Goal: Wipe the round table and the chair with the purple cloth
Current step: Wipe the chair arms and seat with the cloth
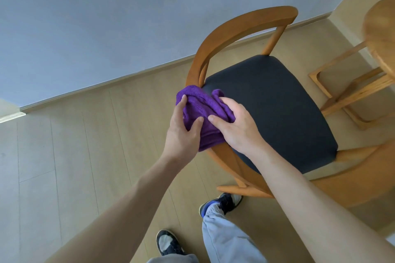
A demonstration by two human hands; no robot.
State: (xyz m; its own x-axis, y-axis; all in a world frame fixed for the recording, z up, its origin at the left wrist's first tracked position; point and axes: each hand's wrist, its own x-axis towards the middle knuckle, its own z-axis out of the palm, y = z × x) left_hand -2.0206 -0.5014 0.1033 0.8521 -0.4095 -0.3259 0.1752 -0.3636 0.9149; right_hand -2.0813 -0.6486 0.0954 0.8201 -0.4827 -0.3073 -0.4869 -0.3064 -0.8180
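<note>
A wooden chair (241,25) with a curved back rail and a dark seat cushion (277,109) stands in front of me. The bunched purple cloth (201,107) lies over the chair's left edge, where the rail meets the seat. My left hand (183,132) grips the cloth from the left, thumb pressed into it. My right hand (235,128) holds it from the right, fingers curled into the folds. The round wooden table (382,28) shows only as an edge at the far right.
The table's wooden base (350,89) stands on the pale plank floor right of the chair. A blue-grey wall (106,17) with a skirting board runs behind. My legs and dark sneakers (222,203) are just below the chair.
</note>
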